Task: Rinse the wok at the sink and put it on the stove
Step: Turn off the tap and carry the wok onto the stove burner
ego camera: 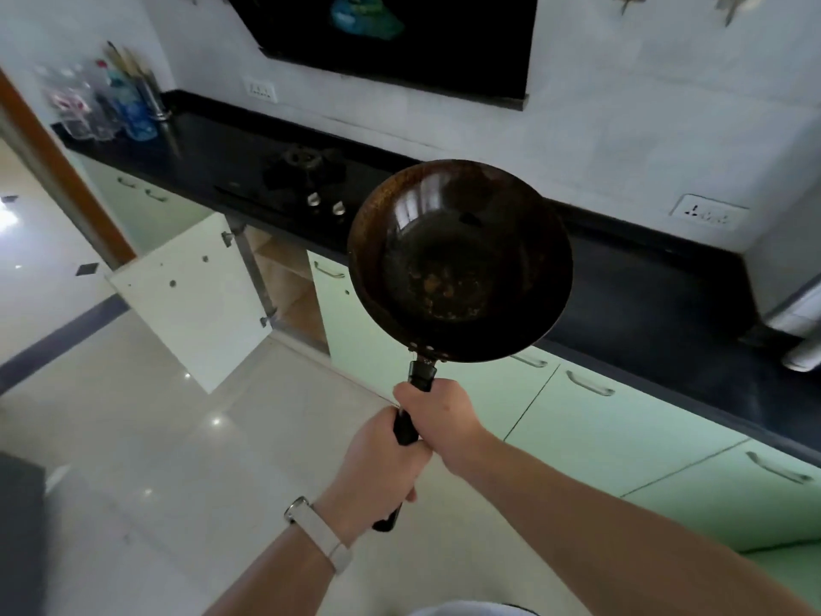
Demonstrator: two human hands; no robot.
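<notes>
A dark wok (pixel 460 260) with a brown-stained, glossy inside is held in the air in front of the black counter. Both hands grip its black handle: my right hand (pixel 437 413) higher up near the bowl, my left hand (pixel 377 469) lower down, with a watch on that wrist. The stove (pixel 297 175), a black glass hob with a burner and two silver knobs, lies on the counter to the left of and beyond the wok. No sink is in view.
A white cabinet door (pixel 191 300) stands open below the stove, jutting out over the floor. Bottles and a utensil holder (pixel 115 104) crowd the counter's far left end. A black hood (pixel 400 37) hangs above. Pale green cabinets (pixel 622 429) run along the right.
</notes>
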